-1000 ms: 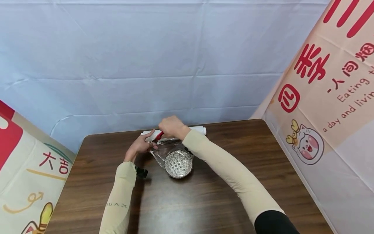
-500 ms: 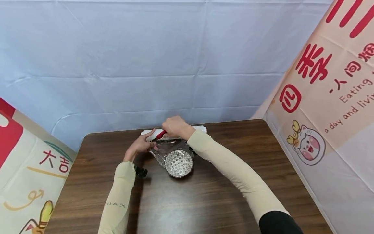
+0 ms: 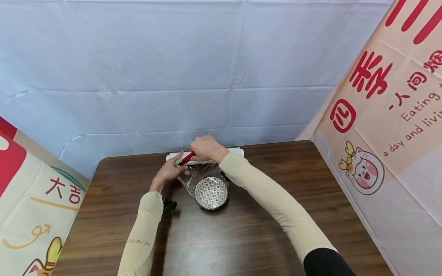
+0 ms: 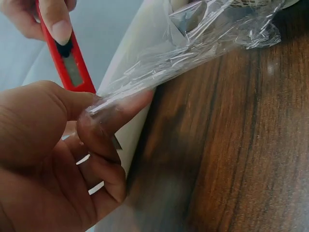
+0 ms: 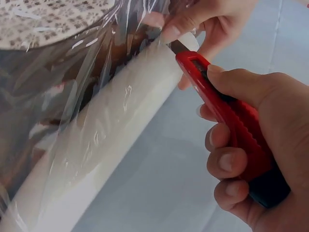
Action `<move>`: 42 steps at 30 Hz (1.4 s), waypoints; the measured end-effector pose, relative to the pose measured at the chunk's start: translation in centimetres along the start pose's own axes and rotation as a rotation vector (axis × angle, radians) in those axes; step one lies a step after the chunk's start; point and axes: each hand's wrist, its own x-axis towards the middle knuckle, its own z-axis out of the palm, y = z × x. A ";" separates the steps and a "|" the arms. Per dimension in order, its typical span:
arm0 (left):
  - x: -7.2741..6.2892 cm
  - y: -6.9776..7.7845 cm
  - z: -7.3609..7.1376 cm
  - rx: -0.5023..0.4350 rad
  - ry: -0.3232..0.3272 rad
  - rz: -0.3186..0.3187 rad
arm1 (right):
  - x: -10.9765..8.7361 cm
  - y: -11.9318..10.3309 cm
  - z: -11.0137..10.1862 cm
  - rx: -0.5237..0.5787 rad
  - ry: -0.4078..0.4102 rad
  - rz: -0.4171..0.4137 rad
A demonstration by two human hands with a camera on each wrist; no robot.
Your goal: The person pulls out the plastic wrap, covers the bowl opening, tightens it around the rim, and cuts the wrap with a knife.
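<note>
My right hand (image 5: 256,130) grips a red utility knife (image 5: 231,116), thumb on its slider, with the blade out. The blade tip is right by the left hand's fingertips, at the end of a white roll of plastic wrap (image 5: 116,111). My left hand (image 4: 63,140) pinches the edge of the clear plastic wrap (image 4: 183,67) between thumb and forefinger. From the roll the wrap stretches over a round patterned bowl (image 3: 211,193), which sits on the near side of the roll. In the left wrist view only a sliver of the bowl shows at the top.
The brown wooden table (image 3: 214,241) carries the roll along its back edge. Behind it hangs a pale cloth backdrop (image 3: 172,76). A printed cloth (image 3: 376,115) stands on the right and another (image 3: 45,207) on the left.
Both hands stay close to the roll. The left hand has shifted slightly to the right, and the knife has tilted a little in the right hand. The bowl has not moved.
</note>
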 end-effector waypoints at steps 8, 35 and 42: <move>0.2 0.8 -0.1 0.074 -0.009 -0.038 | 0.7 -0.8 0.8 -0.013 -0.010 -0.027; -0.3 0.5 -1.0 0.056 -0.032 -0.044 | -9.1 9.0 0.9 -0.078 -0.098 0.062; -0.2 0.5 -1.2 0.033 -0.039 -0.057 | -13.1 12.4 1.8 -0.016 -0.073 0.084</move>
